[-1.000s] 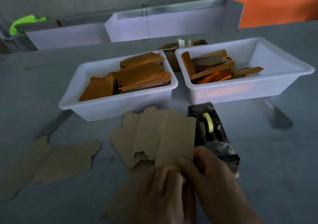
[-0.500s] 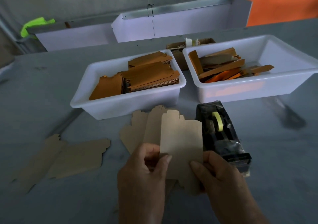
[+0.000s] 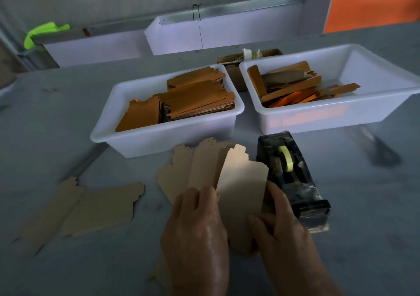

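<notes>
- The cardboard blank [image 3: 241, 188] sits near centre on the counter [image 3: 363, 204], between both grips, with its pale right panel tilted up.
- The right grip [image 3: 281, 225] pinches that panel's near right edge, thumb on its face.
- The left grip [image 3: 197, 223] lies over the blank's left panels, fingertips at the fold; whether it pinches or only presses, I cannot tell.
- The tape dispenser [image 3: 293, 175] stands just right of the blank.

Small packing workshop: grey worktable [image 3: 68, 113], white bins [image 3: 159, 141] of flat carton blanks [image 3: 200, 97] beyond the gripped blank [image 3: 241, 188], tape dispenser [image 3: 293, 177] just right of it.
</notes>
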{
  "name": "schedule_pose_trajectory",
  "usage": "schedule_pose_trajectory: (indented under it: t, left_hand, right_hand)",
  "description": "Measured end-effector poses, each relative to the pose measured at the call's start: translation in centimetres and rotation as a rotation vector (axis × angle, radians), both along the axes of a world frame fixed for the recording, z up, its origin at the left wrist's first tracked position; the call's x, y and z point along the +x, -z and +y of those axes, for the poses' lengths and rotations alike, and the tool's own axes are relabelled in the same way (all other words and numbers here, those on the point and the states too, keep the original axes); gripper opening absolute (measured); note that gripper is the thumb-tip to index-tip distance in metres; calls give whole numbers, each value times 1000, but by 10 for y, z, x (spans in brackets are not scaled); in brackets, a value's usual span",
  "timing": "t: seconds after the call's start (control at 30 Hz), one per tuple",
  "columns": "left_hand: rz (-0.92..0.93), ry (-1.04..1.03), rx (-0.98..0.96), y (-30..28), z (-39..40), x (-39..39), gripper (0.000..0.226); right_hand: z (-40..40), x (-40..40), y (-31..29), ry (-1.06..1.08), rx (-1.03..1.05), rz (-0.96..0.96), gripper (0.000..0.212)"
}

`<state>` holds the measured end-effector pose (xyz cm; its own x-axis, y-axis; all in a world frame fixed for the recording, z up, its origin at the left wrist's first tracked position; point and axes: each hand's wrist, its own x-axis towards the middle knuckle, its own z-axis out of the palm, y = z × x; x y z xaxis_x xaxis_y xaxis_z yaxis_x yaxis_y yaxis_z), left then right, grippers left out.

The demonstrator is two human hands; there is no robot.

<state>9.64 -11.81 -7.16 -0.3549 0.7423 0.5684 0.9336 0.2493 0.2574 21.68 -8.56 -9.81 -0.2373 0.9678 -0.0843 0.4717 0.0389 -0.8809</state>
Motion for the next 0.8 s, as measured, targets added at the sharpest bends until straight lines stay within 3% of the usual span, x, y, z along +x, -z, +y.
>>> schedule_pose_trajectory:
  t: [0.1,0.17,0.3,0.37,0.47,0.5,0.63,0.67,0.73,0.8]
  left_hand:
    - [-129,76,145,3,2,-1,17]
    - [-426,59,228,-4,1,-3,16]
    - [-1070,82,212,-16,-5,-14,6]
    - [-1190,112,195,-20,-7,-20,13]
    - [-1190,135,166,-21,-7,-20,14]
    - [-1191,143,161,-21,-8,-18,16]
    - [-1428,167,143,-26,-7,-16,19]
    - [-1518,174,148,-28,-7,-16,23]
    - [-1581,188,129,-33,-6,-16,22]
    - [-1477,196,101,-32,-7,-17,10]
  right_hand:
    - [1,1,-1,-10,10,-27,68]
    - [2,2,-6,-12,0,-29,66]
    - [1,7,-19,-51,-9,-43,58]
    - [-2,12,-30,-118,3,-114,60]
    - [-9,17,-47,-97,80,-339,103]
    - [-10,18,-50,-70,125,-351,101]
    - [-8,20,-46,1,72,48,16]
    - [-7,20,-44,3,37,108,7]
    - [-7,17,-41,4,-32,243,11]
    - [-7,13,-40,-6,-172,476,37]
